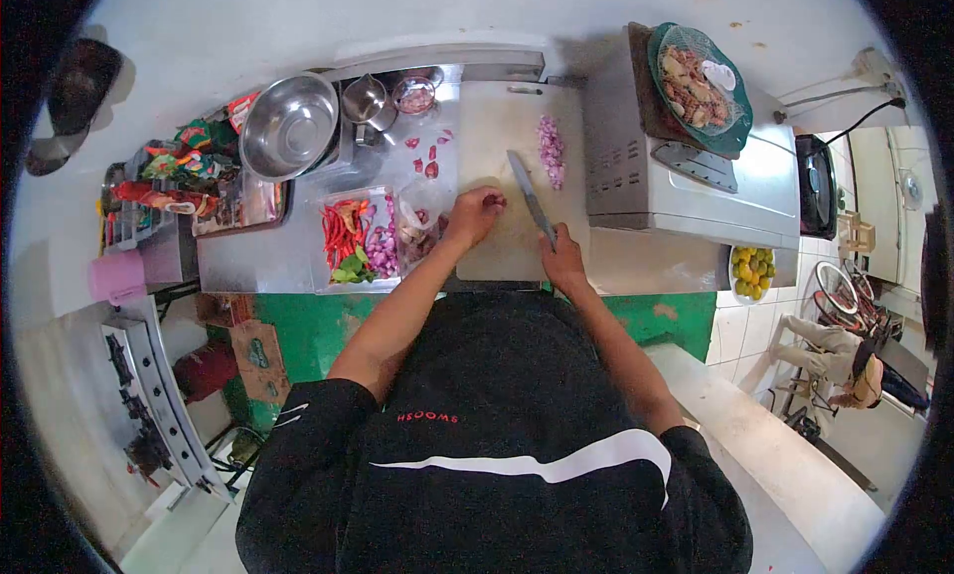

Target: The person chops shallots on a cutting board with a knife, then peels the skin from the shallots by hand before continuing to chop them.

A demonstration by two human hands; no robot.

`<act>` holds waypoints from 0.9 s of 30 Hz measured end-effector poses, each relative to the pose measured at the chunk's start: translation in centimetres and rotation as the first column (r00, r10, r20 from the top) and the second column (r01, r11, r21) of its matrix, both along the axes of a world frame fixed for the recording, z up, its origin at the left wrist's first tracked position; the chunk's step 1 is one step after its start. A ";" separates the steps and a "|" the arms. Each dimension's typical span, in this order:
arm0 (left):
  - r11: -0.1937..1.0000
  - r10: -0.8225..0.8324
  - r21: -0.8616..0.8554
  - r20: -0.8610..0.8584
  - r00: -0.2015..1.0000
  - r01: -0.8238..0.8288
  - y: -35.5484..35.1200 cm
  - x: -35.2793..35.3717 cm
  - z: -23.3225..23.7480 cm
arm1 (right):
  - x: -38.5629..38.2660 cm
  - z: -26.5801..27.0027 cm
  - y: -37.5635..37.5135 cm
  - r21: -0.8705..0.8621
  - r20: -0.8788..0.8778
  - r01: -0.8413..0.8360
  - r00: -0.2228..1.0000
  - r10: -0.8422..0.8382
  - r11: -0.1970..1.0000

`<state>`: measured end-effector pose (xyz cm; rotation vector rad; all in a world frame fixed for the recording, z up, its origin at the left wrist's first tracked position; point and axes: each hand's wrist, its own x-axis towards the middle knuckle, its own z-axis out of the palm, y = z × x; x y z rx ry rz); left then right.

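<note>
Left hand: our left hand [475, 214] rests on the cutting board [507, 117], fingers curled together and tips down; we cannot tell whether anything small sits under them.
Right hand: our right hand [564, 261] is clamped around the handle of the knife [530, 198], near the board's front edge.
Knife: its blade runs slantwise over the board, tip pointing away from us, just beside the left fingertips.
Chopped shallots: a purple pile of chopped shallots [551, 149] lies on the far right part of the board, close to the knife tip but apart from it.
Board: white, lying on the steel counter [248, 261] between a tray and a steel appliance [686, 191].
Tray: the clear tray [353, 238] on our left holds red chilies, green leaves and purple pieces.
Peels: shallot skins [427, 157] are scattered beyond the tray.
Bowl: a big steel bowl [290, 127] stands at the far left of the counter.
Plate: a green plate [737, 127] of food sits on top of the appliance.
Fruit: a bowl of yellow-green fruit [752, 272] shows below the appliance on the right.
</note>
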<state>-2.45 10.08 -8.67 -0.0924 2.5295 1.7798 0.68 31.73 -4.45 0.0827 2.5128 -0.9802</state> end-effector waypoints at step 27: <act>0.993 0.109 0.013 0.266 0.958 -0.117 0.2 -1.2 1.3 | 0.0 2.7 -2.4 0.046 -0.026 -0.163 0.986 0.164 0.986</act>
